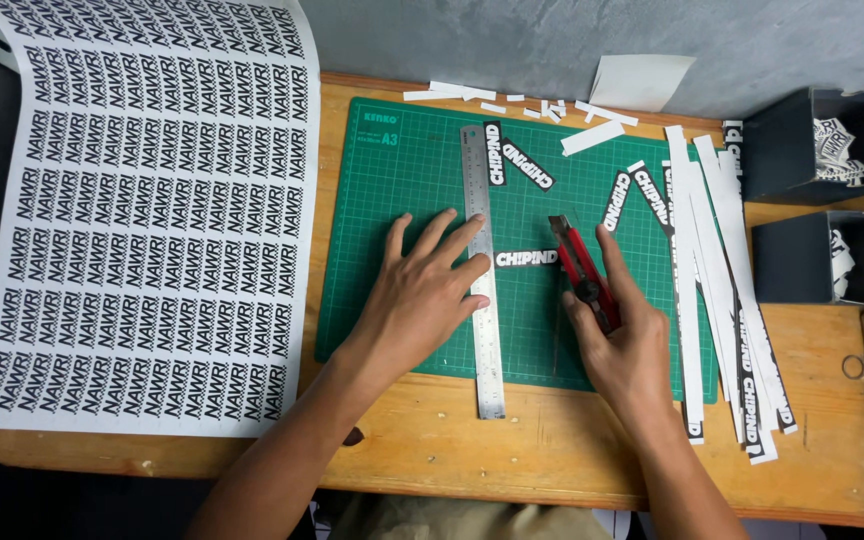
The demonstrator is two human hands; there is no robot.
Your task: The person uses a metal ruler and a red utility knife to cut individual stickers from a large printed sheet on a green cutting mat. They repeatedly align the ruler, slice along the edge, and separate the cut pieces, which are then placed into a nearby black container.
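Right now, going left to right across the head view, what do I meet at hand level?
Large white printed sticker sheet → left hand → steel ruler → red utility knife in right hand → long white paper strips → dark open boxes.

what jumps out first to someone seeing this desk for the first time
The big white sheet of repeated black labels draping over the left end of the wooden desk. Next, the green cutting mat at centre, where the left hand presses a steel ruler flat while the right hand holds a red utility knife beside a cut label. Long cut strips pile along the mat's right edge.
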